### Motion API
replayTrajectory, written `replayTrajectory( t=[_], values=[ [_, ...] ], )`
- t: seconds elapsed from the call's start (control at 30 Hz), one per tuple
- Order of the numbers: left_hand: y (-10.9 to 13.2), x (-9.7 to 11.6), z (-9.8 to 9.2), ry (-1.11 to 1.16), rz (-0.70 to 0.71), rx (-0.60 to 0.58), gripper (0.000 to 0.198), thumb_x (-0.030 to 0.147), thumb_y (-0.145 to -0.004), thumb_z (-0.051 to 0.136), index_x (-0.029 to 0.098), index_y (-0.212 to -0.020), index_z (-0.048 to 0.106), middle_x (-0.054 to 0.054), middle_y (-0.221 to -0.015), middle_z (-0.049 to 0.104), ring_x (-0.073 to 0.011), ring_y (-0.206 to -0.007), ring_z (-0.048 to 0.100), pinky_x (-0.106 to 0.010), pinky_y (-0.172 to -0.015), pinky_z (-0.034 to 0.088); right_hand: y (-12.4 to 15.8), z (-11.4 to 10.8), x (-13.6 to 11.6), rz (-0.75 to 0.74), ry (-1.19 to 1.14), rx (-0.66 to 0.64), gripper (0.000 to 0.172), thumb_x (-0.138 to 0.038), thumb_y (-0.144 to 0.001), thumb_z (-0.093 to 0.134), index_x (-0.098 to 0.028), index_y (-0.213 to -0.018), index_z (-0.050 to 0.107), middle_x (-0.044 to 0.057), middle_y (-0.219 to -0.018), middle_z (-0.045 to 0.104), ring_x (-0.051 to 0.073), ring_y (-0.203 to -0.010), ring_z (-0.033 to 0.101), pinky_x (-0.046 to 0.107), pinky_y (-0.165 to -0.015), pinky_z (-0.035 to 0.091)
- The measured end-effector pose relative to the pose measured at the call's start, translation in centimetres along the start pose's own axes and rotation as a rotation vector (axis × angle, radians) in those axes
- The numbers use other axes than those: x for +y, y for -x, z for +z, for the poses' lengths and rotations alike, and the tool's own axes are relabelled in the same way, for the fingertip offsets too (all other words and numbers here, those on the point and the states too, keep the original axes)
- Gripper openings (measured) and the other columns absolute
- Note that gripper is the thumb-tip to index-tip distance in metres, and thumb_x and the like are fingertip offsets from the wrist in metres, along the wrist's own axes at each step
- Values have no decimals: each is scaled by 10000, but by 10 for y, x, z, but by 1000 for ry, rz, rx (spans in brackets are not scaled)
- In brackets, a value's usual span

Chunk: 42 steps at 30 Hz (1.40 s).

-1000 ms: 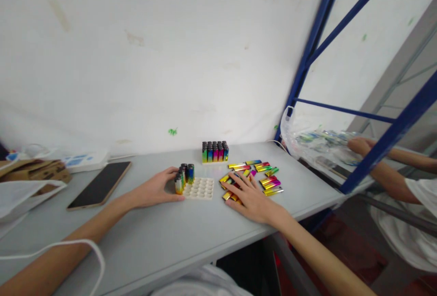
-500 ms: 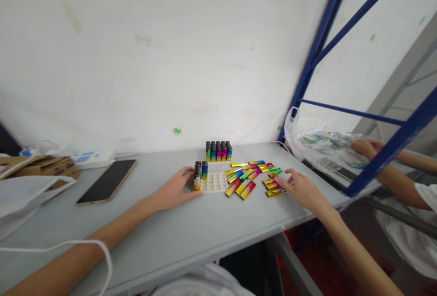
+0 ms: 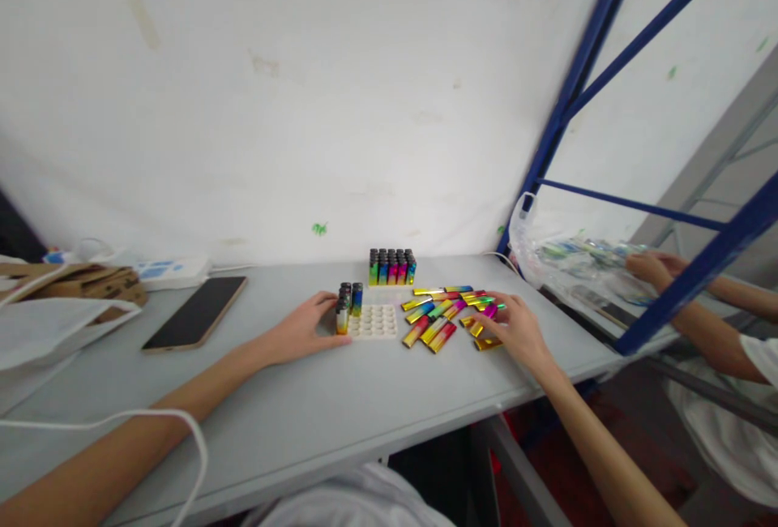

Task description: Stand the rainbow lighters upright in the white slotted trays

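My left hand [image 3: 307, 326] grips the left end of a white tray with round holes [image 3: 380, 323], thumb along the front edge and fingers behind. Several black-topped lighters [image 3: 344, 310] stand upright at the tray's left end, beside this hand. My right hand [image 3: 514, 326] is closed with its fingertips on a shiny magenta and gold lighter casing [image 3: 488, 313], tilted up among others lying on the table. To the left of it, several metallic casings in gold, red, green and blue [image 3: 434, 320] lie scattered. Behind the tray stands a tight block of black-topped coloured lighters [image 3: 392, 267].
A phone [image 3: 195, 314] lies at left, near a white power strip [image 3: 176, 272], cardboard [image 3: 91, 284] and a white bag [image 3: 54, 340]. A white cable [image 3: 151, 413] crosses my left forearm. At right are a blue metal frame [image 3: 559, 117], plastic bags [image 3: 571, 263] and another person's hands [image 3: 653, 266].
My right hand has closed in slightly leftward, and a magenta casing now tilts up at its fingertips. The tray and left hand have shifted slightly left in view.
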<state>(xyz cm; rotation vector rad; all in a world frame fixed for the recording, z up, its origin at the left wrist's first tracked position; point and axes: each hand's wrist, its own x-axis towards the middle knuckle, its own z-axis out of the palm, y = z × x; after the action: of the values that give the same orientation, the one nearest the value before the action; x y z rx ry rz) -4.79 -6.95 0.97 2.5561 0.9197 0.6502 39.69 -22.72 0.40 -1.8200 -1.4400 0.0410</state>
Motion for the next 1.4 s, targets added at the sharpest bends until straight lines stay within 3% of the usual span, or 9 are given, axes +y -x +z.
replayTrajectory(
  t=[0.1, 0.23, 0.47, 0.57, 0.67, 0.83, 0.97, 1.17, 1.4],
  values=[
    [0, 2, 1, 23, -13, 11, 738, 734, -809, 827, 205, -1319, 757, -166, -1440, 704, -398, -1297, 706, -496, -1214, 533, -2, 1, -1, -25, -299, 39, 630, -676, -836, 821, -208, -1254, 779, 145, -1247, 714, 249, -812, 789, 461, -870, 665],
    [0, 2, 2, 53, -20, -17, 766, 728, -812, 837, 195, -1353, 742, -168, -1451, 687, -391, -1341, 675, -479, -1228, 515, -10, 7, -19, 38, -664, -21, 734, -610, -754, 940, -263, -1363, 721, 93, -1253, 760, 238, -883, 786, 409, -824, 673],
    [1, 3, 2, 70, -5, -37, 748, 694, -852, 834, 175, -1378, 724, -175, -1456, 663, -383, -1362, 649, -494, -1235, 497, -49, 48, -112, -6, -946, -330, 652, -536, -743, 968, -288, -1311, 766, 102, -1452, 745, 240, -1061, 775, 408, -970, 643],
    [2, 3, 3, 74, 5, -43, 770, 712, -844, 839, 198, -1404, 712, -161, -1459, 663, -374, -1365, 641, -490, -1235, 493, -68, 70, -148, -100, -941, -369, 675, -559, -720, 966, -252, -1290, 774, 98, -1280, 810, 249, -1058, 759, 411, -964, 628],
    [2, 3, 4, 78, 15, -24, 784, 723, -837, 842, 213, -1416, 702, -156, -1448, 667, -369, -1353, 641, -495, -1222, 497, -81, 88, -168, -118, -950, -390, 614, -642, -746, 917, -213, -1163, 781, 57, -1010, 807, 208, -867, 730, 357, -813, 621],
    [2, 4, 4, 73, 6, -26, 789, 719, -834, 841, 184, -1396, 701, -165, -1432, 667, -367, -1331, 652, -466, -1208, 503, -75, 105, -171, -88, -1062, -505, 634, -779, -785, 814, -248, -1077, 627, -65, -728, 613, 84, -488, 442, 221, -454, 354],
    [2, 6, 2, 71, 7, -34, 774, 711, -843, 834, 180, -1389, 695, -166, -1438, 660, -369, -1342, 644, -472, -1215, 491, -62, 115, -164, -24, -987, -508, 630, -846, -826, 722, -277, -1043, 562, -138, -596, 357, 76, -431, 211, 205, -414, 168],
    [1, 3, 4, 68, 9, -40, 781, 712, -851, 829, 187, -1408, 674, -166, -1447, 642, -362, -1361, 625, -477, -1232, 475, -49, 128, -162, -147, -657, -282, 621, -803, -895, 583, -260, -637, 427, -51, -549, 366, 124, -527, 328, 279, -489, 251],
    [1, 4, 3, 70, -11, -50, 787, 715, -847, 827, 187, -1410, 672, -163, -1442, 636, -371, -1356, 626, -485, -1231, 479, -43, 135, -162, -260, -462, -175, 433, -572, -859, 504, -257, -583, 396, -33, -564, 363, 134, -581, 346, 297, -569, 231]
  ],
)
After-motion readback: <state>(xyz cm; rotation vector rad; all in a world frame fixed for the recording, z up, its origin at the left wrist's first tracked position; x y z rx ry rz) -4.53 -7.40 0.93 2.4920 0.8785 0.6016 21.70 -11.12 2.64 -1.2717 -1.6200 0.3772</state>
